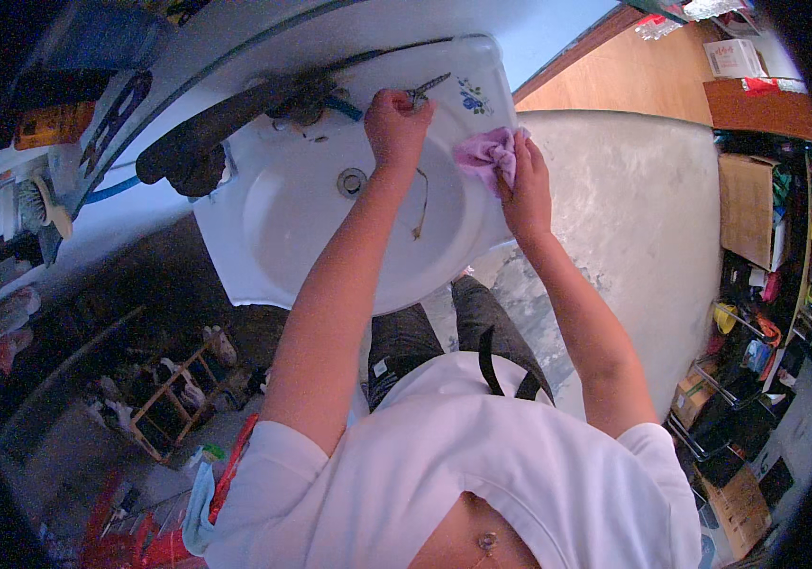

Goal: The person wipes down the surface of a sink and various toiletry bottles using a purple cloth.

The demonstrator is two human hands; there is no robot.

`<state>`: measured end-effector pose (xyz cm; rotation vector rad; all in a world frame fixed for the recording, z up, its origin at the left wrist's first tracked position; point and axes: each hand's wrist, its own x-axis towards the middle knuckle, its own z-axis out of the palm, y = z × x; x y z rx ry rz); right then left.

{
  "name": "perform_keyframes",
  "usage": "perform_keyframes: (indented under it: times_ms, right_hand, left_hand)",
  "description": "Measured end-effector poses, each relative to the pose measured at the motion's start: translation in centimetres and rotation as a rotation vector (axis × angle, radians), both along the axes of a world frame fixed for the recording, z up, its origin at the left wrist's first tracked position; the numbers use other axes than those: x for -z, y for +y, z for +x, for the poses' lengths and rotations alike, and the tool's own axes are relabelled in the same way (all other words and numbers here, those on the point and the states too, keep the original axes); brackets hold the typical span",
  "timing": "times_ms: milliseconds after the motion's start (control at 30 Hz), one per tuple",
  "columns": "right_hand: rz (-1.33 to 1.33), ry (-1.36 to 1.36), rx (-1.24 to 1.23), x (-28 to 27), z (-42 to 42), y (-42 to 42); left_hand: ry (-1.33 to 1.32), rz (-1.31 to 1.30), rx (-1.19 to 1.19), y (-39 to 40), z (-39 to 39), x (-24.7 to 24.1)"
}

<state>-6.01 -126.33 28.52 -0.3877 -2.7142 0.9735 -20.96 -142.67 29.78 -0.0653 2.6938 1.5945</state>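
A white washbasin (271, 227) with a blue flower print (474, 96) lies before me. Over its back part, my left hand (399, 128) has its fingers closed around a slender dark object (435, 84), whose narrow end sticks out toward the upper right; I cannot tell what it is. My right hand (530, 188) grips a bunched pinkish-purple cloth (485, 155) at the basin's right rim. A metal drain (352, 183) shows in the bowl, left of my left forearm. To the right of that forearm, a thin chain or cord (423, 206) lies on the bowl's surface.
A dark cloth (199, 135) drapes over the basin's back left side, near a partly hidden faucet (299, 114). A hairbrush (43, 203) is at far left. A wooden rack (178, 398) with shoes stands lower left. Cardboard boxes (747, 210) line the right side.
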Motion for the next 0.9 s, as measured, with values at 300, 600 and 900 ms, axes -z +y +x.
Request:
perform_keyframes:
  times_ms: [300,600,900]
  right_hand:
    - [-0.014,0.023,-0.008,0.3,-0.1,-0.1]
    - [0.033,0.008,-0.014,0.4,-0.2,-0.1]
    - [0.397,0.056,-0.246,0.4,-0.5,-0.3]
  left_hand:
    - [-0.098,0.401,-0.103,0.7,-3.7,2.6]
    - [0.02,0.364,-0.02,1.4,-5.5,3.5]
    - [-0.069,0.199,0.028,-5.1,6.8,3.1]
